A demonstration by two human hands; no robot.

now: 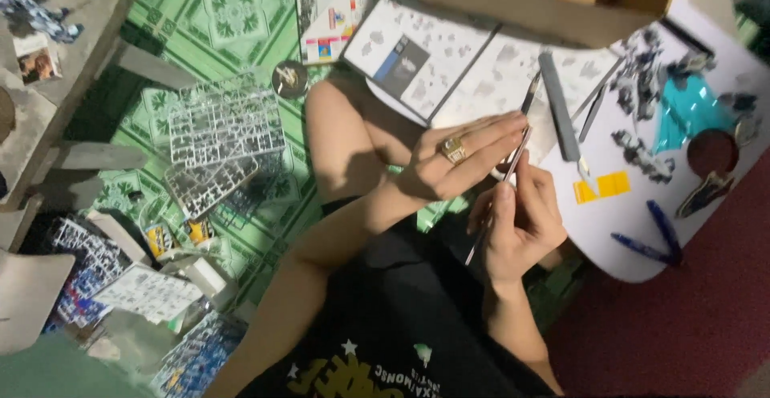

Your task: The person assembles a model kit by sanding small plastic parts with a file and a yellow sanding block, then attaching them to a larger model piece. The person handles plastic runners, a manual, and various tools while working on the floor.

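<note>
While both hands meet above the lap:
Right hand [520,226]: fingers pinch thin metal tool [499,193].
Left hand [457,157]: fingers extended flat, touching tool's tip.

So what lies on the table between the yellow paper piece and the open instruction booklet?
In the head view, a long grey file lies between yellow paper piece and booklet.
</note>
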